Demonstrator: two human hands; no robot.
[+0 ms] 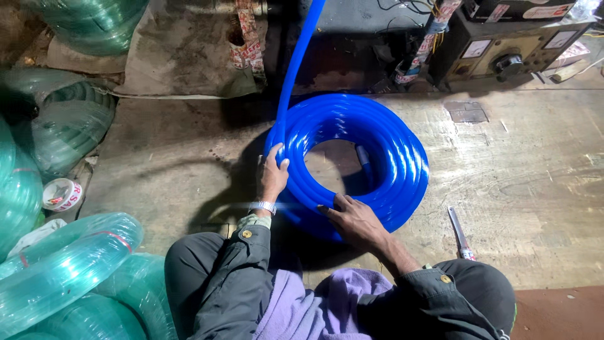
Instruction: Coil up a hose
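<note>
The blue hose coil (352,160) lies flat on the concrete floor (535,182) at the centre of the frame, its turns stacked into a thick ring, and one free length of blue hose (301,56) runs from the coil's left side up to the top edge. The left hand (272,176) is wrapped over the ring's left side, fingers curled on the turns just where the free length joins. The right hand (353,220) lies flat and open on the lower part of the ring, pressing the turns down without closing on them.

To coil well here, it seems best to keep the right hand pinning the stack so no turn springs out, while the left hand lays each turn snug beside the last, without kinks.

A small knife (460,234) lies on the floor right of the coil. Green hose coils (69,264) crowd the left edge, with a tape roll (61,194) among them.
</note>
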